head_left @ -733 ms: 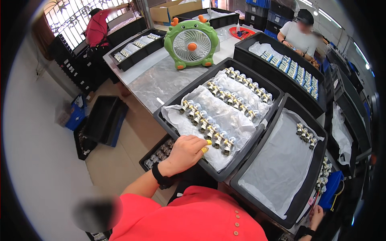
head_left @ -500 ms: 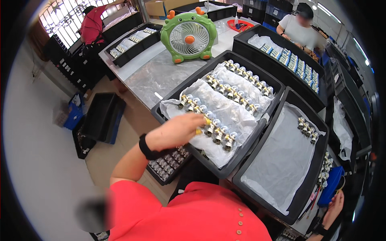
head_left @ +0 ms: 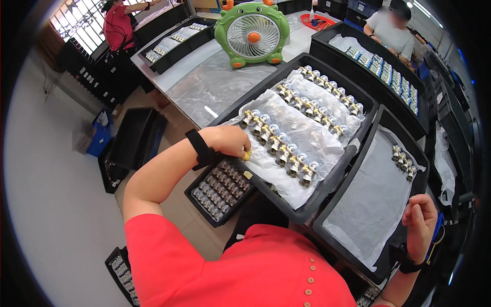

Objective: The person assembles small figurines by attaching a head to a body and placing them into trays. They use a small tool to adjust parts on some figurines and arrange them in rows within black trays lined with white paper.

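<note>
My left hand (head_left: 231, 140) rests at the near-left rim of the large black tray (head_left: 279, 197), fingers curled down against the white liner sheet (head_left: 261, 163). A yellow cover shows at a fingertip; what the fingers grip, if anything, is hidden. Rows of small figurines (head_left: 279, 142) with clear domed heads and white and yellow bodies lie on the liner. Over the right edge of the second black tray (head_left: 319, 225), my right hand (head_left: 422, 225) is raised with its fingers bent toward the thumb; nothing can be made out between them. A few figurines (head_left: 404, 162) lie in that tray.
A green animal-shaped fan (head_left: 253, 36) stands behind the tray. Another black tray (head_left: 378, 71) of figurines lies at the back right, near a co-worker (head_left: 391, 30). Below the table's left edge sits a tray of domed pieces (head_left: 220, 192). A second person (head_left: 120, 28) stands far left.
My left hand has drawn back from the front figurine row to the tray's near-left rim. My right hand has risen from beside the blue bin to the second tray's edge.
</note>
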A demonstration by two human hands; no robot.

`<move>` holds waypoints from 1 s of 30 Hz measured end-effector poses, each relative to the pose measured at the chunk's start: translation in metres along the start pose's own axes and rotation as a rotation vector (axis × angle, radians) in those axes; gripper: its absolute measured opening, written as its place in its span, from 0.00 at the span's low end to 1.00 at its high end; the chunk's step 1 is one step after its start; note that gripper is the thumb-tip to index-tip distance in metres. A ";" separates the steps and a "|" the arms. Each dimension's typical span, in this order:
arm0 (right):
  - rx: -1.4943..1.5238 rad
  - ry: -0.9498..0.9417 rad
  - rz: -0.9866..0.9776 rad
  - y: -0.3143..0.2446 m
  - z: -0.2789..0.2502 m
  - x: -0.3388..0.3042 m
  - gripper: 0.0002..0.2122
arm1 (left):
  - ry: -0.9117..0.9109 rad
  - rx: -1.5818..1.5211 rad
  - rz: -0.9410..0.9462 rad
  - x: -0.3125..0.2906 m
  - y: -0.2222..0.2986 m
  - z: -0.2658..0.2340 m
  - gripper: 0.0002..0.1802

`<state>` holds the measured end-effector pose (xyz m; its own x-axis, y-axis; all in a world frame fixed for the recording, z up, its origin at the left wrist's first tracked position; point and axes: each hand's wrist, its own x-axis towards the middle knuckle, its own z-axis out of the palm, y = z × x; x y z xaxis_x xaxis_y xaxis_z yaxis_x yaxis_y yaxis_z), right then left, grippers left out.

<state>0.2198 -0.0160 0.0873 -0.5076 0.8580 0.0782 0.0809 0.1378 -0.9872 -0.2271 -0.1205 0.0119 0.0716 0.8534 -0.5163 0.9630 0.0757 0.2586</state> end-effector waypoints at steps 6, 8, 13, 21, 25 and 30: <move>0.060 -0.049 0.072 0.019 0.015 0.011 0.05 | 0.005 -0.072 0.016 0.003 -0.004 0.002 0.16; 0.092 -0.058 0.102 0.030 0.017 0.014 0.06 | 0.009 -0.095 -0.002 0.003 -0.003 0.002 0.17; 0.099 -0.100 0.204 0.050 0.025 0.018 0.06 | 0.001 -0.093 -0.063 0.003 0.005 -0.003 0.18; 0.062 -0.138 0.262 0.058 0.032 0.021 0.07 | 0.023 -0.140 0.200 0.010 0.020 0.001 0.20; 0.041 -0.163 0.286 0.055 0.037 0.023 0.07 | 0.091 -0.092 0.283 0.009 0.036 0.001 0.21; -0.053 -0.342 0.336 0.032 0.067 0.034 0.06 | 0.108 0.102 0.399 0.017 0.046 0.007 0.07</move>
<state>0.1477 -0.0151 0.0496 -0.6982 0.6488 -0.3026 0.3276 -0.0863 -0.9409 -0.1796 -0.1058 0.0093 0.4212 0.8551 -0.3024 0.8866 -0.3180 0.3357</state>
